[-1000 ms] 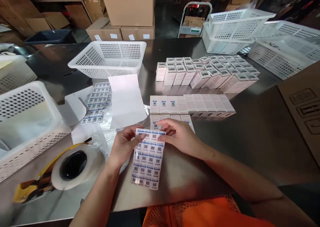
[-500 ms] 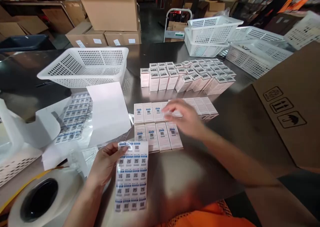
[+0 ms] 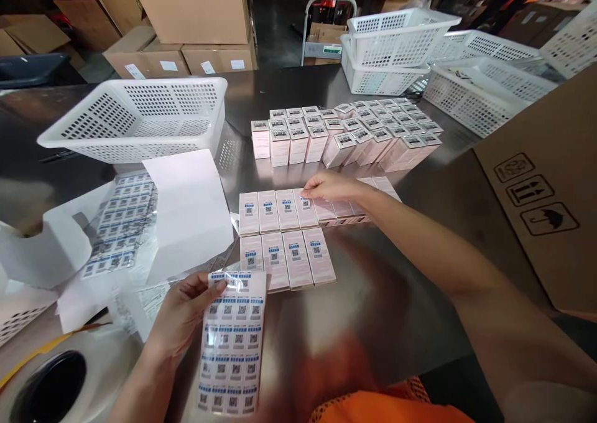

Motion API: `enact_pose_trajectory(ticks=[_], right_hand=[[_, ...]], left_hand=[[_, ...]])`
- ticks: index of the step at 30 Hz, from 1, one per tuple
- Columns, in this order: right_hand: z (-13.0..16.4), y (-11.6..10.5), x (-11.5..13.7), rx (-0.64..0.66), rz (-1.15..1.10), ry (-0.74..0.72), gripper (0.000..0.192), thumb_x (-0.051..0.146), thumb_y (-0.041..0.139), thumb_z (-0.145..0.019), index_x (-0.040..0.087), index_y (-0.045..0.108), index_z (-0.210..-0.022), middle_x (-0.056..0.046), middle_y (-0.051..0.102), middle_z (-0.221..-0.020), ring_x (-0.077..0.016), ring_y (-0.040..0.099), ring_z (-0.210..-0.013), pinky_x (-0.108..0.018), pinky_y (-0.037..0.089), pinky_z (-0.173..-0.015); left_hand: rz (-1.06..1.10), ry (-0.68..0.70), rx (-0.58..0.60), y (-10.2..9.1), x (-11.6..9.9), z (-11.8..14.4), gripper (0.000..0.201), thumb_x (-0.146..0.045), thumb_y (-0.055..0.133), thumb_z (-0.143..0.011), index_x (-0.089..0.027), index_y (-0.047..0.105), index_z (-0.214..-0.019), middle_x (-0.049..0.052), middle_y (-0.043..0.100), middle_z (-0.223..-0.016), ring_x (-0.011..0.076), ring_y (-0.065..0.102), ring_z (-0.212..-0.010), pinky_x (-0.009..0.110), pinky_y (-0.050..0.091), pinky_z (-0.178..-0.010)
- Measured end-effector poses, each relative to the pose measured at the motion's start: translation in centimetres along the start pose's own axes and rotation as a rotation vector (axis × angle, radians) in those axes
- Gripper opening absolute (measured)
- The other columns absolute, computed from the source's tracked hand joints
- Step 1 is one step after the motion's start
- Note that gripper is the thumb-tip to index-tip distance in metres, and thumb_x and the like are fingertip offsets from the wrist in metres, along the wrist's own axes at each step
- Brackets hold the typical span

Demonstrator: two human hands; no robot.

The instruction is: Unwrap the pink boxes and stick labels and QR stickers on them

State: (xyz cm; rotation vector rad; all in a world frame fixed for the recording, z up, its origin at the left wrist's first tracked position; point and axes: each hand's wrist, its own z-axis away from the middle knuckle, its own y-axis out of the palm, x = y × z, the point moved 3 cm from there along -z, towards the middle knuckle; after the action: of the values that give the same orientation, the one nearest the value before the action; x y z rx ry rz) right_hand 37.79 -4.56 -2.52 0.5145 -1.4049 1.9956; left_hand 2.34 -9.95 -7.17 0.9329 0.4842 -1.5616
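My left hand grips the top left corner of a sheet of QR-code labels, thumb on top, above the near edge of the table. My right hand reaches across to the back row of flat-lying boxes. Its fingers are pinched on a label that lies against the fourth pale pink box from the left. The three boxes left of it bear labels, as do the boxes of the front row. Farther right, several boxes lie partly hidden under my right wrist and forearm.
Upright pale boxes with barcode tops stand behind. A white basket is at left, stacked baskets at back right. White paper, other label sheets and a tape roll lie left. A carton borders the right.
My right hand has moved slightly left and down onto the fourth back-row box, which now shows a label. My left hand still holds the sheet. The whole view has shifted a little.
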Motion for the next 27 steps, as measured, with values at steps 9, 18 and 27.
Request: enact_pose_trajectory(ticks=[9,18,27], right_hand=[[-0.4,0.6,-0.3,-0.059,0.092,-0.060,0.019,0.033,0.069,-0.078,0.017,0.072,-0.068,0.001,0.063,-0.063,-0.0138,0.055,-0.062,-0.026,0.035,-0.059],[2.2,2.2,-0.2,-0.522,0.073,-0.125,0.079,0.019,0.080,-0.070,0.019,0.049,-0.142,-0.014,0.051,-0.130,-0.0189,0.060,-0.086,-0.034,0.049,-0.083],[9.2,11.3,9.1,-0.279,0.050,-0.770,0.011,0.032,0.076,-0.085,0.023,0.073,-0.088,-0.003,0.069,-0.085,-0.0202,0.060,-0.084,-0.035,0.046,-0.077]], left_hand=[[-0.017,-0.006,0.002,-0.1,0.1,-0.2,0.033,-0.031,0.095,-0.050,-0.012,0.071,-0.063,0.007,0.073,-0.064,0.0178,0.067,-0.056,0.024,0.055,-0.054],[-0.020,0.106,0.005,0.0,0.1,0.5,0.034,-0.034,0.093,-0.055,-0.013,0.069,-0.067,0.005,0.072,-0.065,0.0152,0.065,-0.056,0.023,0.052,-0.053],[-0.060,0.320,0.005,0.3,-0.6,1.5,0.028,-0.035,0.089,-0.062,-0.016,0.068,-0.066,0.000,0.068,-0.061,0.0118,0.059,-0.053,0.022,0.046,-0.051]])
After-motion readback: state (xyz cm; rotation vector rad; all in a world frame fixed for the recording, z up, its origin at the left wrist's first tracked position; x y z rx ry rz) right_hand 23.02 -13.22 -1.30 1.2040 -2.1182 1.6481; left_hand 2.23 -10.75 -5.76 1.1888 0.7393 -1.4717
